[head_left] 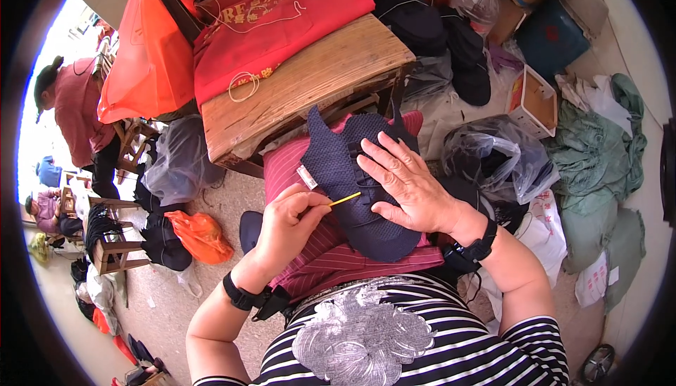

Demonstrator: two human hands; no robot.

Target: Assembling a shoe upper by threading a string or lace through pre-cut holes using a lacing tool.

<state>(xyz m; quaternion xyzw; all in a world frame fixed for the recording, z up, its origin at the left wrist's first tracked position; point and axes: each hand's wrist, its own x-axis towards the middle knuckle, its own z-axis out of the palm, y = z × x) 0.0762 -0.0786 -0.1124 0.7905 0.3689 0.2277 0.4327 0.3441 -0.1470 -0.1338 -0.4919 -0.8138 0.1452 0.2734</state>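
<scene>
A dark navy knitted piece (327, 150) with a small white label (306, 177) and two pointed upper ends lies over a red striped cloth (289, 256) on my lap. My left hand (292, 220) is closed in a pinch at the left edge of the knitting. From its fingertips a thin yellow stick (346, 199) points right across the fabric. My right hand (408, 187) rests on the right part of the piece with its fingers spread, covering some of it.
Ahead stands a wooden bench (310, 69) with a red cloth (282, 34) and a cord loop (244, 86). Plastic bags (493, 157) and green fabric (598, 161) lie right. At left are an orange bag (201, 237), stools and another person (84, 108).
</scene>
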